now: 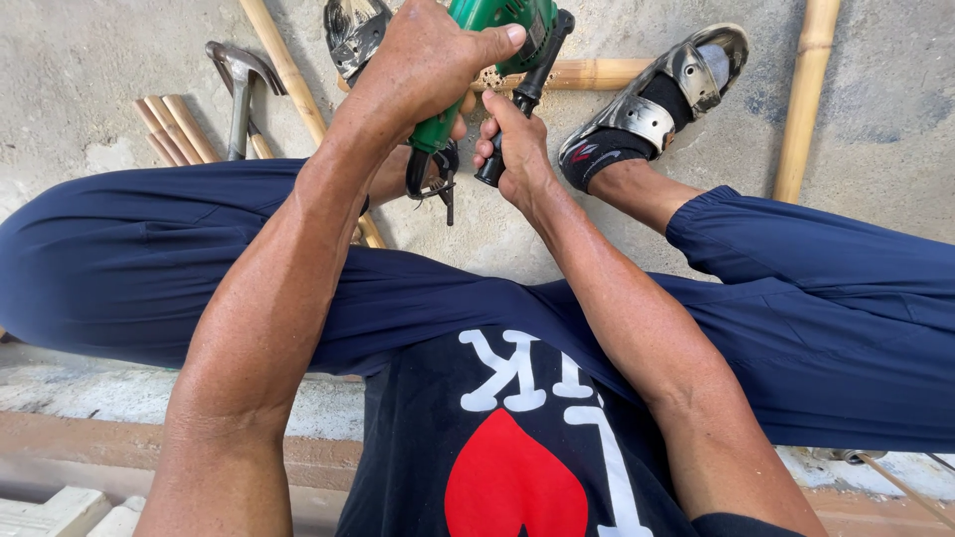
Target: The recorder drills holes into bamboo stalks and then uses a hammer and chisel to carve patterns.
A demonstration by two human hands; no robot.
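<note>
My left hand (423,65) grips the body of a green power drill (487,30) from above, thumb stretched across its top. My right hand (515,149) closes around the drill's black side handle (512,114), just below and to the right. The drill points down at a horizontal bamboo pole (587,73), with pale sawdust around the spot. My feet, in silver-strapped sandals (662,99), rest on the bamboo. A chuck key hangs below my left wrist.
A claw hammer (239,94) lies on the concrete floor at upper left beside short bamboo sticks (174,129). Long bamboo poles run diagonally at upper left (284,70) and upright at right (806,99). My dark blue trousers fill the middle.
</note>
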